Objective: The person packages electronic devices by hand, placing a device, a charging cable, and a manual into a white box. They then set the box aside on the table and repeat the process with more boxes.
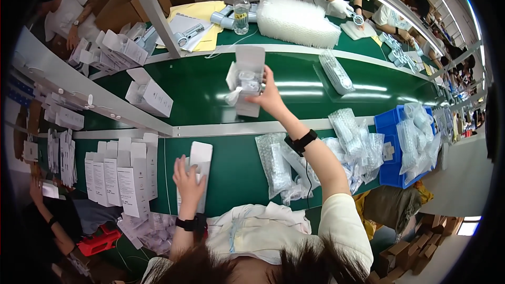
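Observation:
Out over the green conveyor belt, my right hand grips the right side of a white cardboard box with its flaps raised. Clear plastic wrapping and a pale item show inside that box, and a bit of wrapping sticks out at its lower left. Closer to me, my left hand has its fingers around a second white box on the green table; its tall flap points away from me. The hand hides most of this box, so its contents cannot be made out.
Several white boxes stand left on the table. Bubble-wrapped items lie right, beside a blue bin. The belt carries another open box and a bubble-wrapped pack. A metal rail divides table and belt. Co-workers sit across.

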`<control>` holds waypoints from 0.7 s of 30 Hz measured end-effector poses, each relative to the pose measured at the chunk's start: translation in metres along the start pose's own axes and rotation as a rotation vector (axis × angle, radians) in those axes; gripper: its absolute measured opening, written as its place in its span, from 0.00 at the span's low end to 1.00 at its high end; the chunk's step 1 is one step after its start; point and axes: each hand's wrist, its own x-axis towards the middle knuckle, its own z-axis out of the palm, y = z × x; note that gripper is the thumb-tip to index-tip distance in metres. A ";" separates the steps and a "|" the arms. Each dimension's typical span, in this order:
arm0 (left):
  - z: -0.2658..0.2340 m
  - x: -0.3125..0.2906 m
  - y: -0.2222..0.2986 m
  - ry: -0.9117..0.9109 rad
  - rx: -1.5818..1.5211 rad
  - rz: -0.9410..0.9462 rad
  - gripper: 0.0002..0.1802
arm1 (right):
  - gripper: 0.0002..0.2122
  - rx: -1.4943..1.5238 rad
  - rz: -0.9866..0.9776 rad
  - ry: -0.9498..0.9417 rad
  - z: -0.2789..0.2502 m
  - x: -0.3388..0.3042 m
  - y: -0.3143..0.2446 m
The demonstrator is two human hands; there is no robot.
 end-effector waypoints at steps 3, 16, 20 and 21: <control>-0.001 0.029 0.039 -0.095 -0.092 -0.076 0.34 | 0.49 -0.160 -0.045 0.108 -0.019 0.037 0.038; 0.020 0.058 0.008 -0.606 -0.560 -0.182 0.44 | 0.28 -1.121 -0.754 0.103 -0.034 0.018 -0.017; 0.018 0.057 0.013 -0.607 -0.552 -0.186 0.44 | 0.19 -1.164 -0.472 0.093 -0.029 0.023 -0.026; 0.018 0.056 0.014 -0.562 -0.548 -0.202 0.44 | 0.19 -0.991 -0.474 0.100 -0.031 0.025 -0.025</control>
